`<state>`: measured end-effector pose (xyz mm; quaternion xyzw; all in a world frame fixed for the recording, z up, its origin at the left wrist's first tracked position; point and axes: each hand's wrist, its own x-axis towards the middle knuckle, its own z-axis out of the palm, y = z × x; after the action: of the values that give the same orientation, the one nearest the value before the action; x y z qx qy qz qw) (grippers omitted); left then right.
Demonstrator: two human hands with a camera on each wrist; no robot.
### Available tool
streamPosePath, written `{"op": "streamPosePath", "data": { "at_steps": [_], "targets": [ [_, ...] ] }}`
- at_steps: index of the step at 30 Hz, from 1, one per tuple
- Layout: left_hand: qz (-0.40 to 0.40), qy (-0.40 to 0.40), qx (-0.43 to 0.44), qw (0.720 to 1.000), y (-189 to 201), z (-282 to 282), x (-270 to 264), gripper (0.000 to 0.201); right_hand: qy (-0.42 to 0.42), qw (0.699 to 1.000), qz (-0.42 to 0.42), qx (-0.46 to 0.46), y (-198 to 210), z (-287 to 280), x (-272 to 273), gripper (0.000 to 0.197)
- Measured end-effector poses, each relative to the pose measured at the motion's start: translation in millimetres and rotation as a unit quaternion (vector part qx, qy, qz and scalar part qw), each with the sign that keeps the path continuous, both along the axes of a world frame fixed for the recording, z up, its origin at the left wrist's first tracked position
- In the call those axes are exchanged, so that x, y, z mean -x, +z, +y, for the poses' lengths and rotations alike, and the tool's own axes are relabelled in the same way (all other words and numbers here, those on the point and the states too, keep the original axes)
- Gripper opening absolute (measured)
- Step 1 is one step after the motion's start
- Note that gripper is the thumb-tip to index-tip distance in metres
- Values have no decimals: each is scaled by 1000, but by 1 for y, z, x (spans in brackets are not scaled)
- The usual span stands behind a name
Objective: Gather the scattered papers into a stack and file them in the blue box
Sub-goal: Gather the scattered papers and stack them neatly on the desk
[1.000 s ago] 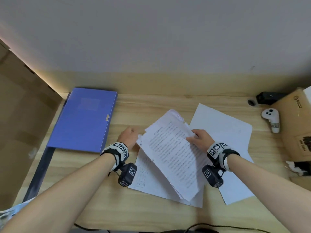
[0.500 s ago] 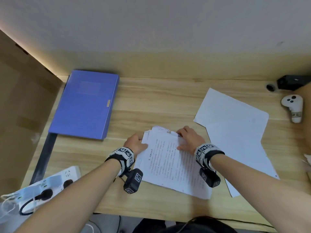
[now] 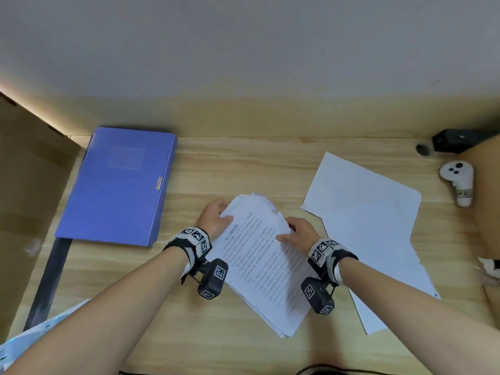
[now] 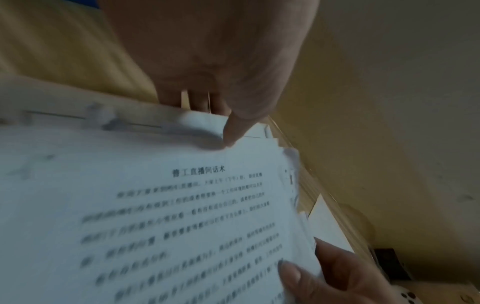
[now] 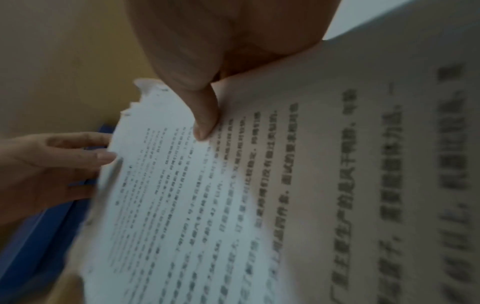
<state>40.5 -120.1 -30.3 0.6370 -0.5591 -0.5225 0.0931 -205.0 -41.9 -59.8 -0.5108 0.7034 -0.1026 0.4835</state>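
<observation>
A stack of printed papers (image 3: 259, 263) lies slanted on the wooden desk (image 3: 243, 169), its far end lifted off the wood. My left hand (image 3: 215, 219) grips the stack's far left corner, thumb on top and fingers beneath; the left wrist view shows the stack (image 4: 155, 205) with that thumb on it. My right hand (image 3: 296, 230) grips the right edge, thumb pressed on the text of the stack (image 5: 207, 205). The blue box (image 3: 119, 185) lies shut and flat at the desk's left. Two blank white sheets (image 3: 368, 220) lie apart on the right.
A white controller (image 3: 458, 182) and a black device (image 3: 454, 140) sit at the far right by a cardboard box (image 3: 489, 198). A brown cardboard panel (image 3: 27, 198) borders the left. A wall rises behind the desk.
The loose fanned sheets have been drawn toward me into one squared stack. Both hands shifted from lying on the pages to gripping the stack's far corners, lifting that end.
</observation>
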Motion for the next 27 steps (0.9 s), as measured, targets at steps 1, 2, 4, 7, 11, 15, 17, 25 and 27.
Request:
{"op": "streamPosePath", "data": {
  "at_steps": [1,2,4,7,11,15,17,25,27],
  "targets": [
    [-20,8,38,999,2,-10,5,37,-26,1000,0,8,2,-6,1,17],
    [-45,3,82,996,6,-19,10,45,-61,998,-6,17,2,-12,2,13],
    [-76,-40,146,985,12,-32,20,49,-124,992,-1,30,2,-27,4,18],
    [-65,-122,119,983,9,-40,30,42,-170,984,45,24,-1,-50,2,32],
    [-154,-275,68,947,-10,-30,34,45,-160,983,87,8,-9,-70,-4,24],
    [-244,-328,108,906,-15,-27,39,48,-126,988,93,6,-13,-74,2,22],
    [-250,-326,88,907,-13,-30,44,42,-137,986,92,15,-10,-69,12,24],
    [-338,-324,68,881,16,-50,102,27,-251,960,118,32,19,-6,114,11],
    [-322,-343,101,877,19,-47,125,29,-280,949,140,23,24,17,147,9]
  ]
}}
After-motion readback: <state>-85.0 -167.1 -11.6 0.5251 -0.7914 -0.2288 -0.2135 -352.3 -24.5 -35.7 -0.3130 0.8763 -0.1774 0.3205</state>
